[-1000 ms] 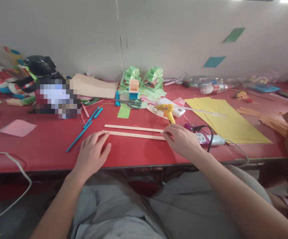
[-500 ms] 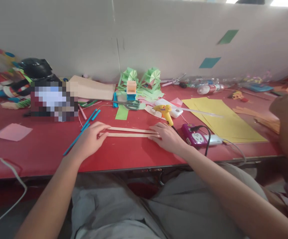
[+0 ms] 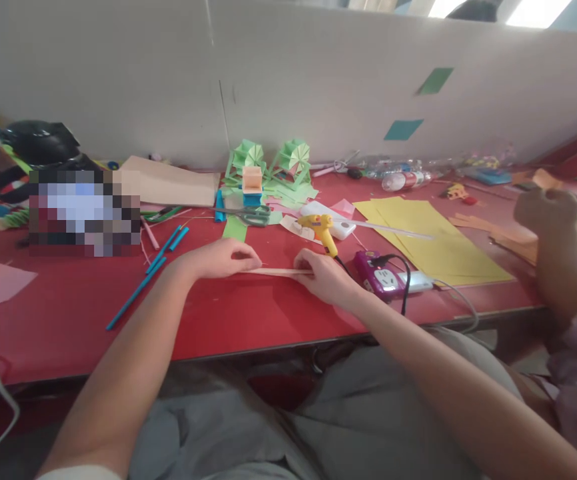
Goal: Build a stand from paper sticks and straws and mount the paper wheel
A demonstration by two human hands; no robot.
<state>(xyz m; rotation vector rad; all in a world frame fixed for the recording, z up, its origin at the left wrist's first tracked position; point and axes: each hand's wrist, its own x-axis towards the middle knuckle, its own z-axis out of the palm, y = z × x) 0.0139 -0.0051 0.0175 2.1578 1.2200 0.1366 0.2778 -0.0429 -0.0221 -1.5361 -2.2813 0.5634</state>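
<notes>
A thin, pale strip (image 3: 279,271), possibly folded paper or wood, stretches level between my two hands just above the red table. My left hand (image 3: 221,259) pinches its left part between thumb and fingers. Around its other end my right hand (image 3: 326,277) is closed, the fingertips partly hiding it. Whether one strip or two lie together there, I cannot tell. Just beyond my right hand is a yellow glue gun (image 3: 321,229). Blue rolled paper sticks (image 3: 141,290) lie left of my left hand.
A purple power socket (image 3: 381,275) with a black cord sits to the right, beside yellow paper sheets (image 3: 438,247). Scissors (image 3: 251,215) and green folded-paper models (image 3: 292,160) are further back. Another person's hand (image 3: 548,213) rests at the right.
Two separate pale strips lay between my hands before; now a single narrow band shows. My left hand has moved right, closer to my right hand. The view has shifted.
</notes>
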